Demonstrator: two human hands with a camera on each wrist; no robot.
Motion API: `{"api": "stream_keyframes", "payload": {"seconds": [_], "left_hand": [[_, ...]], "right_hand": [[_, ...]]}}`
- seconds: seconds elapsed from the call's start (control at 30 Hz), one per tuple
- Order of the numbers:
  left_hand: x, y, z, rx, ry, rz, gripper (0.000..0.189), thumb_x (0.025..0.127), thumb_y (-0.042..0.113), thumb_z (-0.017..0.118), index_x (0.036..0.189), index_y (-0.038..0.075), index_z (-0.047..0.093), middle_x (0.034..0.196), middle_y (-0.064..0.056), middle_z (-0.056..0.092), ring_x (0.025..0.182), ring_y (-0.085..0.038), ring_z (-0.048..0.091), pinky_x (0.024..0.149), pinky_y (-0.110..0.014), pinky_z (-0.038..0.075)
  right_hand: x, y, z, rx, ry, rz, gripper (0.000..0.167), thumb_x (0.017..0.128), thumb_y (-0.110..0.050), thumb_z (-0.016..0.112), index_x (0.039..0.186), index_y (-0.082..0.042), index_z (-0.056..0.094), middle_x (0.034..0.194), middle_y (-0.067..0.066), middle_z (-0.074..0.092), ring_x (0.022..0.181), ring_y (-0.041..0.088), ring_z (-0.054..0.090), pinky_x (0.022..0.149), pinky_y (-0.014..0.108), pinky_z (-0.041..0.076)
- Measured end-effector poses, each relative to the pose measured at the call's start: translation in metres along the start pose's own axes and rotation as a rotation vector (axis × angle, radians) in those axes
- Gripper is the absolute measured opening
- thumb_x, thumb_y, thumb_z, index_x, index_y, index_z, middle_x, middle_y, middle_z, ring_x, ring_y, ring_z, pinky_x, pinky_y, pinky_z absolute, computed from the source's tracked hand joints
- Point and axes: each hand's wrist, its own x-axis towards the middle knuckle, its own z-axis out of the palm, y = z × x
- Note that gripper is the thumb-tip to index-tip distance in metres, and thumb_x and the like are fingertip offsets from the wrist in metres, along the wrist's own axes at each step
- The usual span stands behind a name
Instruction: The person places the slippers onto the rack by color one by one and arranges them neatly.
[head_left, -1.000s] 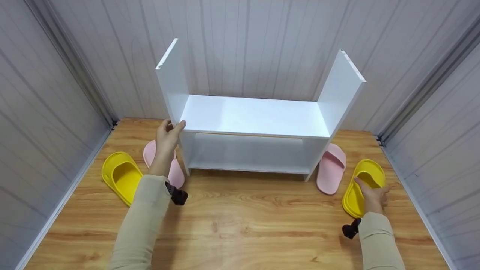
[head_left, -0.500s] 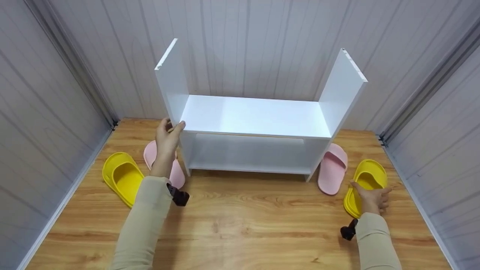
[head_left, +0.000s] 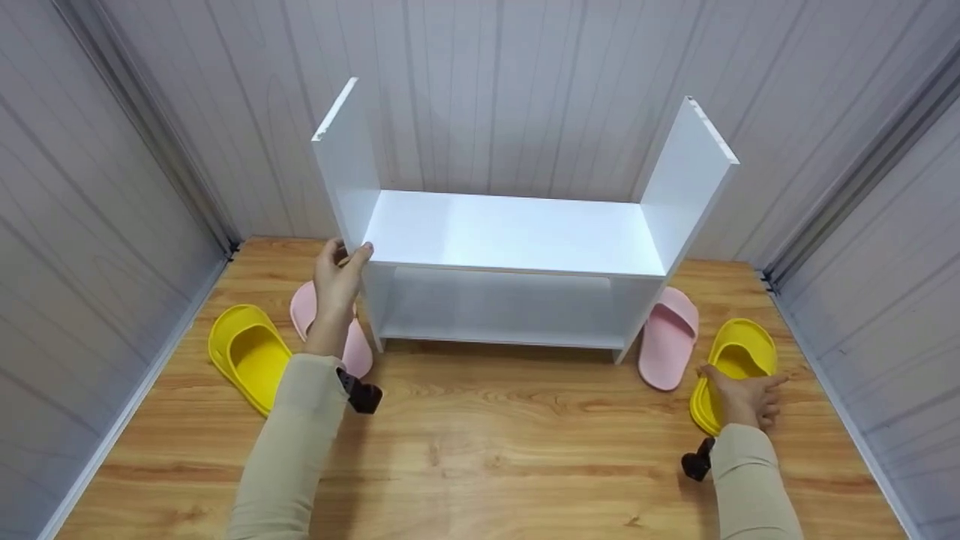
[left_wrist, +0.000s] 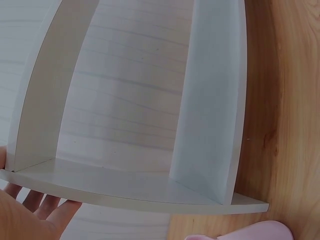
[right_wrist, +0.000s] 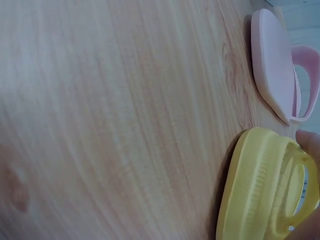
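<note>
My left hand [head_left: 335,281] grips the front edge of the left side panel of a white two-tier shelf [head_left: 517,234]. Its thumb lies at the shelf board's front corner and the fingers [left_wrist: 64,214] wrap the panel's outer face. At the right, my right hand [head_left: 742,396] is spread over a thick-soled yellow slipper [head_left: 750,337], covering its heel part, with the thumb by its left edge and the index finger pointing out to the right. That slipper [right_wrist: 250,190] lies flat on the floor in the right wrist view.
Beside the shelf's right side is a pink slipper [head_left: 667,349]. Left of the shelf, another pink slipper [head_left: 356,352] lies partly behind my left arm, with a second yellow slipper [head_left: 255,360] further left. Panelled walls [head_left: 517,90] surround the wooden floor [head_left: 480,450].
My right hand has shifted from the yellow slipper's opening so the thumb lies at its left edge. My left hand keeps its hold on the shelf. The view drifts slightly.
</note>
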Motion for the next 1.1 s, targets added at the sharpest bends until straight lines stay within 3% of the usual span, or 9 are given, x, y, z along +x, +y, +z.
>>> {"api": "stream_keyframes", "payload": {"seconds": [0.4, 0.73, 1.1], "left_hand": [[0.000, -0.001, 0.000, -0.004, -0.015, 0.012, 0.039, 0.085, 0.018, 0.058, 0.118, -0.001, 0.048, 0.114, -0.015, 0.047, 0.103, -0.023, 0.047, 0.087, -0.035, 0.039], [0.001, 0.000, 0.001, -0.020, -0.012, 0.013, 0.037, 0.085, 0.015, 0.058, 0.117, -0.002, 0.049, 0.110, -0.015, 0.048, 0.100, -0.024, 0.048, 0.084, -0.035, 0.039], [0.001, -0.001, -0.001, -0.004, -0.014, -0.011, 0.039, 0.085, 0.018, 0.059, 0.118, -0.001, 0.048, 0.114, -0.015, 0.047, 0.102, -0.023, 0.047, 0.087, -0.035, 0.039]], "right_hand": [[0.006, 0.001, -0.003, 0.003, 0.031, 0.027, 0.116, 0.071, -0.053, 0.061, 0.133, -0.008, -0.026, 0.136, 0.033, 0.002, 0.120, 0.048, 0.010, 0.094, 0.059, 0.009], [0.013, -0.002, -0.015, -0.042, -0.015, 0.024, 0.114, 0.072, -0.056, 0.057, 0.132, -0.011, -0.030, 0.136, 0.035, 0.003, 0.121, 0.050, 0.009, 0.094, 0.060, 0.005], [0.015, 0.003, -0.027, -0.036, -0.076, -0.077, 0.116, 0.071, -0.058, 0.058, 0.133, -0.007, -0.025, 0.134, 0.037, 0.001, 0.121, 0.050, 0.009, 0.095, 0.057, 0.013]]}}
